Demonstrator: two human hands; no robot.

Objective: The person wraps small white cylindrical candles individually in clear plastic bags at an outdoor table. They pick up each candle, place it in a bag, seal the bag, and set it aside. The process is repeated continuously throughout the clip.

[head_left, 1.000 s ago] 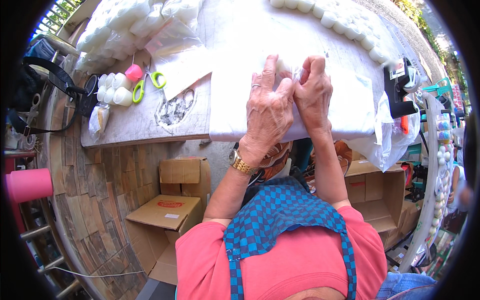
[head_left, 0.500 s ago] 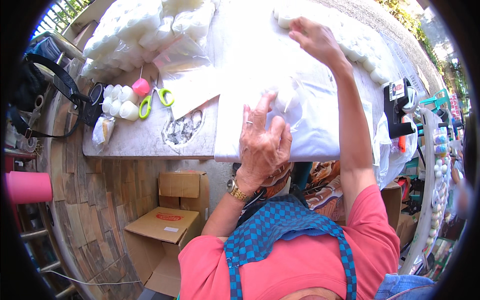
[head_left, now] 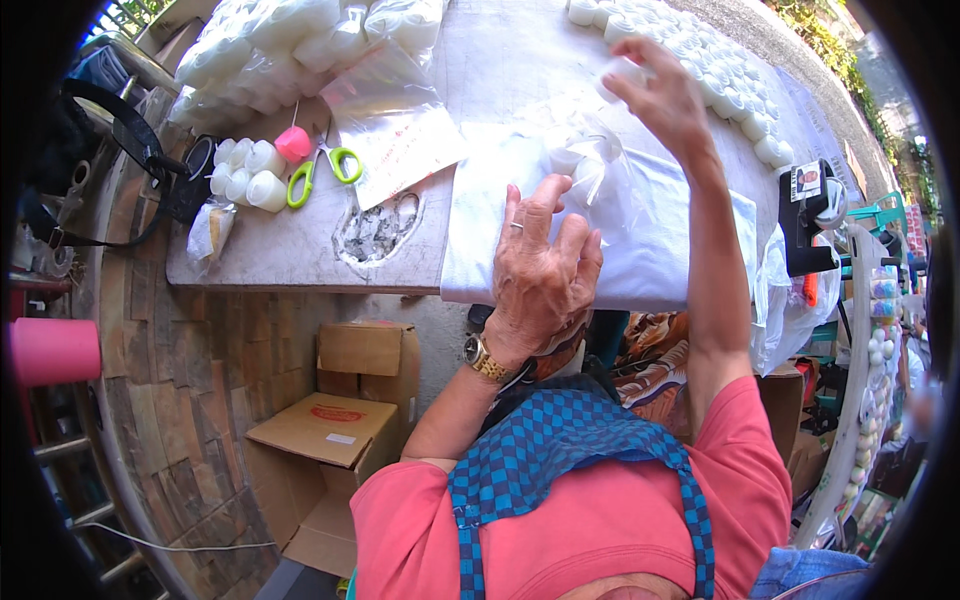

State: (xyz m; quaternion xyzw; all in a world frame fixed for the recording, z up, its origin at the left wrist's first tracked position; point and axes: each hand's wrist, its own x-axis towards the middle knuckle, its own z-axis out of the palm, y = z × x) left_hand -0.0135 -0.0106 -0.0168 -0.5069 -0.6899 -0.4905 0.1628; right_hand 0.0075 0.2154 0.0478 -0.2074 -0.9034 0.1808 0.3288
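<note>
My right hand (head_left: 665, 100) is raised over the far right of the table, blurred by motion, its fingers around a small white cup-shaped piece (head_left: 622, 78). My left hand (head_left: 545, 255) lies palm down on a folded white cloth (head_left: 480, 245), fingers apart, at the near edge of a clear plastic bag (head_left: 625, 195). Inside that bag are a few round white pieces (head_left: 565, 160). Whether the fingertips press on the bag is hard to see. Many matching white cups (head_left: 735, 100) stand packed along the table's far right edge.
Bagged white cups (head_left: 270, 50) are heaped at the back left. Nearby sit green-handled scissors (head_left: 300, 185), a pink piece on a string (head_left: 293, 144), loose white cups (head_left: 265, 190) and a flat plastic packet (head_left: 400, 140). A black tape dispenser (head_left: 805, 230) stands at the right edge. A cardboard box (head_left: 330, 430) is below.
My right hand has drawn back slightly from the rows of cups, with a white cup now in its fingers. My left hand stays by the bag. The view has shifted a little.
</note>
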